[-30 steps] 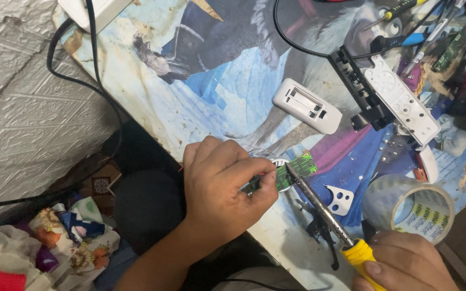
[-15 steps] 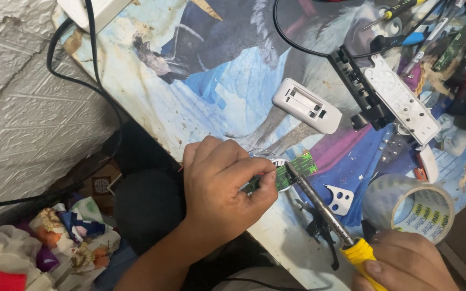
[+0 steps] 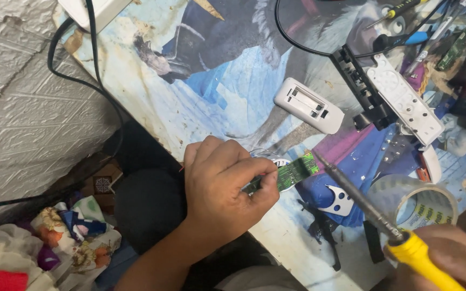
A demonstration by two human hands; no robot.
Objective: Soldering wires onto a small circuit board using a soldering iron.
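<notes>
Even, bright light; sharp focus, soft shadows, no glare.

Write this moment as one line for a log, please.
left hand: pinches green board | right hand: grips yellow-handled iron, tip at board's end | nearby: tape roll, white cover

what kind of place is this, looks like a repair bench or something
Most likely a small electronics repair bench, perhaps at home. The left hand holds a green circuit board, the right hand a yellow-handled soldering iron, and opened white remote casings and screwdrivers crowd the table.
</notes>
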